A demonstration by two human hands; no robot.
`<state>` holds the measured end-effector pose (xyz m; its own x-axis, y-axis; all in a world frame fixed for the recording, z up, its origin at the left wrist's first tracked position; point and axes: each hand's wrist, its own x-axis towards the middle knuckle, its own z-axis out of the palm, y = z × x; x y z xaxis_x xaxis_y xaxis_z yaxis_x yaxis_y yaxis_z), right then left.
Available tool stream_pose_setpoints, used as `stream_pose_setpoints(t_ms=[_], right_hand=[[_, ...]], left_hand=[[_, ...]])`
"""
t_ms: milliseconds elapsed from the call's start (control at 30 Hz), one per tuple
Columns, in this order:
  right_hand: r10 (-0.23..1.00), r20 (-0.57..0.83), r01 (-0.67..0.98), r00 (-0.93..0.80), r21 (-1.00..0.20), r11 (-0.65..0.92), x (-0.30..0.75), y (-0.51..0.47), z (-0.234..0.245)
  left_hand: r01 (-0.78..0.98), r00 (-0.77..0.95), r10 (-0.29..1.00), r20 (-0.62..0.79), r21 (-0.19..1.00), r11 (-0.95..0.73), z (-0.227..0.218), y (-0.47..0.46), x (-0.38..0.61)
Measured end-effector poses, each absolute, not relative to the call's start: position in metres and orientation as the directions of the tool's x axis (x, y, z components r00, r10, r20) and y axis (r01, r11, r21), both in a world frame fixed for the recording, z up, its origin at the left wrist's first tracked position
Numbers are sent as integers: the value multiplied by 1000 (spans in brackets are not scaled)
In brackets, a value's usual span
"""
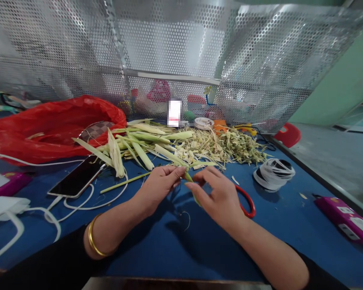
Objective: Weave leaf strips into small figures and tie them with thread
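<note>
My left hand (160, 185) and my right hand (219, 195) meet over the blue table (175, 245). Both pinch a thin green leaf strip (188, 176) between thumb and fingers. The strip runs from my left fingertips down under my right palm. Just behind my hands lies a pile of long green and pale leaves (142, 143). To its right is a heap of cut leaf scraps (226, 147). A gold bangle (93, 241) sits on my left wrist. Red-handled scissors (248, 203) lie partly hidden under my right hand.
A red plastic bag (48, 127) lies at the back left. A phone (77, 179) with a white cable (87, 203) rests on the left. A spool of white thread (274, 173) stands at right, a pink box (346, 219) further right. A perforated metal screen (181, 52) closes the back.
</note>
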<state>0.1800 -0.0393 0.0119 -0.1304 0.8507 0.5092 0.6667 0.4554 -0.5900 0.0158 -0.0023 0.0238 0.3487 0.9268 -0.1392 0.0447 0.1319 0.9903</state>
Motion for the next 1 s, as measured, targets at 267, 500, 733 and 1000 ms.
stream_pose_setpoints(t_ms=[267, 500, 733, 1000], right_hand=[[903, 359, 614, -238, -664, 426, 172, -38, 9], [890, 353, 538, -288, -710, 455, 173, -41, 17], [887, 346, 520, -307, -719, 461, 173, -43, 17], [881, 341, 520, -328, -713, 470, 174, -44, 15]], left_hand=[[8, 313, 930, -193, 980, 201, 24, -7, 17], [-131, 263, 926, -270, 941, 312, 25, -8, 20], [-197, 244, 916, -317, 909, 367, 25, -7, 21], [-193, 222, 926, -304, 917, 348, 26, -7, 20]])
